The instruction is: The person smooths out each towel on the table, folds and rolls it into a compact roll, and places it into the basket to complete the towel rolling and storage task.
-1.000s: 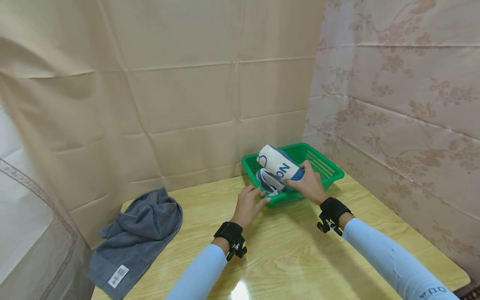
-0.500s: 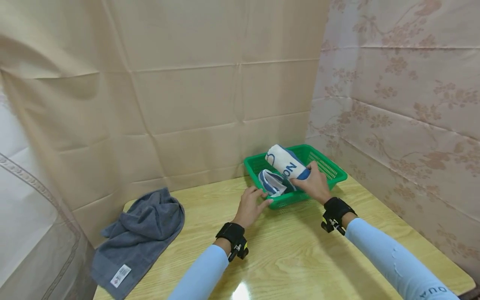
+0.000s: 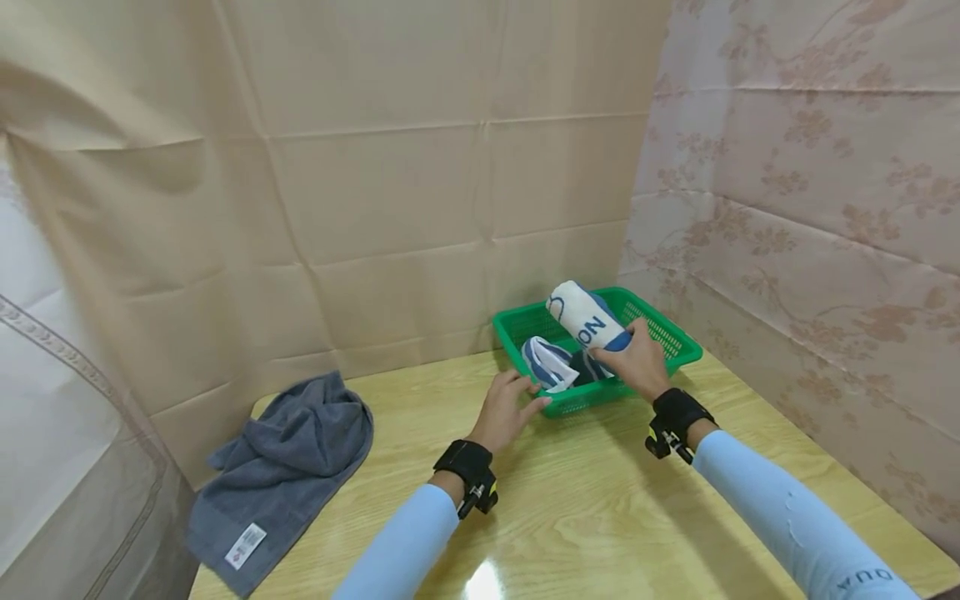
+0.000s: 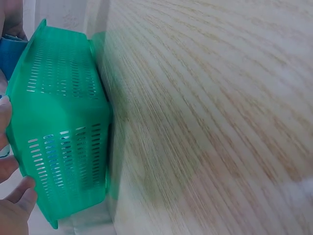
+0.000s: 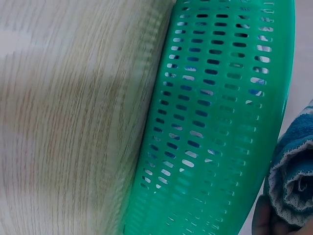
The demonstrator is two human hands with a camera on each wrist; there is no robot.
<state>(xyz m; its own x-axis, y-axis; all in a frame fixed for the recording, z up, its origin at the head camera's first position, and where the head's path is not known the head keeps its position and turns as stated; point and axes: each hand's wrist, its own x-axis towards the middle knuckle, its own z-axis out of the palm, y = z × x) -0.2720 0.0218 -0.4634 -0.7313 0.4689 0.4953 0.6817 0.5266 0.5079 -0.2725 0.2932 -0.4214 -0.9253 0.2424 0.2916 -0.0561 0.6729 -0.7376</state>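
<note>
My right hand [image 3: 640, 360] grips the lower end of a rolled towel [image 3: 583, 315], white and blue with blue lettering. The roll tilts over the green plastic basket [image 3: 667, 331], its far end raised. In the right wrist view, the towel's spiral end [image 5: 297, 188] shows beside the basket rim. Inside the basket lie a blue-and-white striped cloth [image 3: 550, 364] and a dark cloth [image 3: 588, 367], partly hidden by the roll and my hand. My left hand [image 3: 504, 411] holds the basket's near left corner, fingers at the rim [image 4: 22, 169] and thumb beside them.
A crumpled grey towel [image 3: 300, 450] with a white label [image 3: 245, 546] lies at the left of the wooden table [image 3: 570, 508]. A beige curtain [image 3: 390, 208] hangs behind, and a floral curtain [image 3: 795, 208] stands along the right side, close to the basket.
My right hand has shifted the rolled towel to the right over the basket, baring more of the striped cloth and the dark cloth. My left hand stays at the basket's corner.
</note>
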